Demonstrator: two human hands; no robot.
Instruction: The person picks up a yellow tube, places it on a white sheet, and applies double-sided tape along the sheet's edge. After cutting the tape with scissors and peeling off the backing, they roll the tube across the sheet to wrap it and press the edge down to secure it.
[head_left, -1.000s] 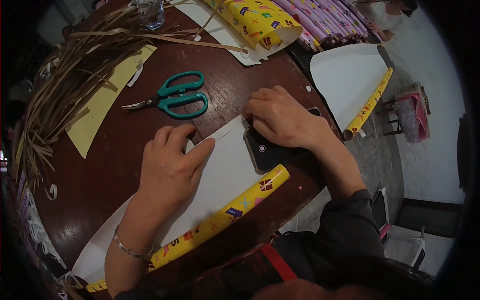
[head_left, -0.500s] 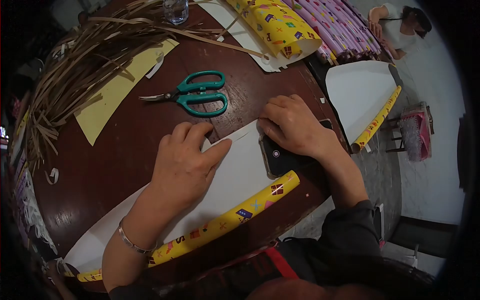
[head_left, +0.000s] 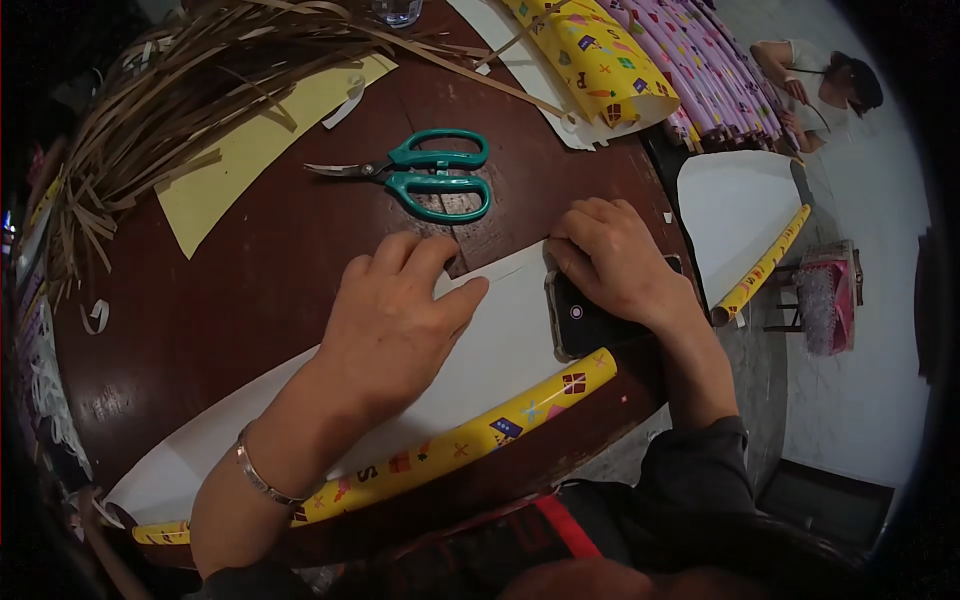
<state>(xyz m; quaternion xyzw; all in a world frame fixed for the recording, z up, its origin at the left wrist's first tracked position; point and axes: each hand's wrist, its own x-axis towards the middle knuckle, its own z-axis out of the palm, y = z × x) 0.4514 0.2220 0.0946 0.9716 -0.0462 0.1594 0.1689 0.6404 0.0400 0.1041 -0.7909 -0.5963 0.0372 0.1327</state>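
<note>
A sheet of wrapping paper [head_left: 480,340] lies white side up along the near table edge, its yellow printed side rolled up towards me. At its far edge, which has a narrow fold, both hands are at work. My left hand [head_left: 395,320] curls over that edge, with the paper between thumb and fingers. My right hand [head_left: 615,262] has its fingers bent and pressed together on the paper's far right corner; the fingertips are partly hidden. Under my right palm lies a dark smartphone [head_left: 577,322] on the paper's right end. Green-handled scissors [head_left: 440,178] rest beyond my hands.
Brown paper strips [head_left: 190,120] pile up at the far left over a yellow sheet [head_left: 250,150]. A yellow printed roll [head_left: 610,70] and purple rolls [head_left: 700,70] lie at the back. Another sheet [head_left: 735,210] hangs past the right edge. A person [head_left: 820,90] sits beyond.
The whole view has shifted, so table things appear farther right. Both hands keep their places at the paper's far edge. The person beyond has moved their hands.
</note>
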